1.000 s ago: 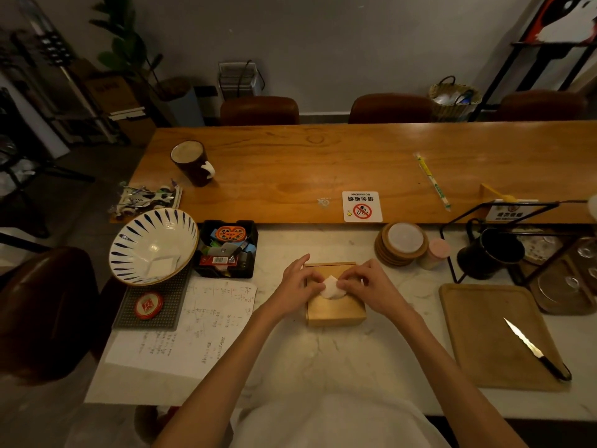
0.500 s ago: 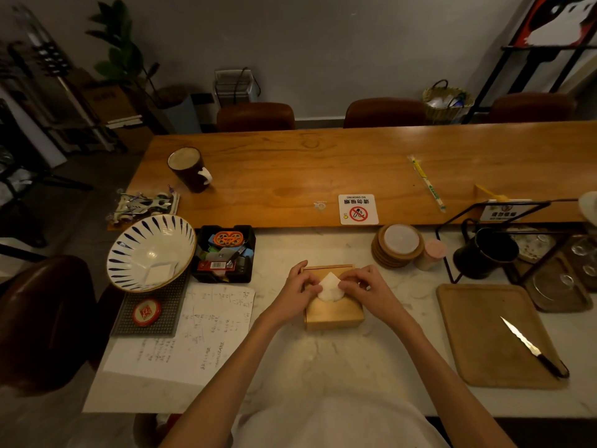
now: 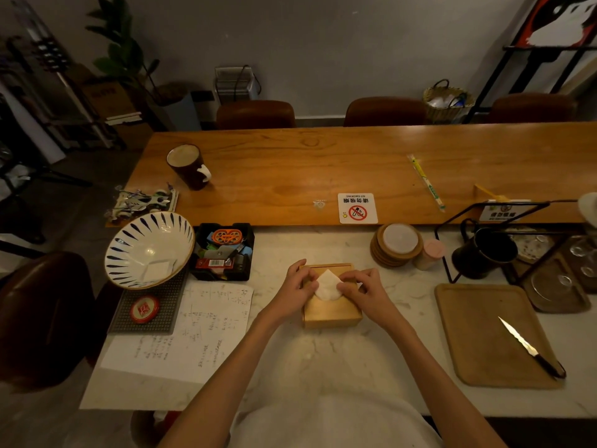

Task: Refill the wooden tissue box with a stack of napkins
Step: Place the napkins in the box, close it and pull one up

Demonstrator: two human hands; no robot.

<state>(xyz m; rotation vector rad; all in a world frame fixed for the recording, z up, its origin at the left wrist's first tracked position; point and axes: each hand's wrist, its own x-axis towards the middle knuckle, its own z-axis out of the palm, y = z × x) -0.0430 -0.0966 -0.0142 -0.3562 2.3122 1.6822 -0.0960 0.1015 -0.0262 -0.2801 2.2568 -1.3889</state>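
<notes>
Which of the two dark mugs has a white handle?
The brown mug on the wooden table, far left. The black mug on the right has a dark handle.

Smooth pale wooden tissue box [image 3: 331, 313], soft white paper napkin [image 3: 328, 286], polished veined stone-look counter [image 3: 323, 357], glossy glazed bowl [image 3: 148, 250] near its left edge, matt wooden tray [image 3: 484, 334], shiny metal knife blade [image 3: 517, 339].
</notes>
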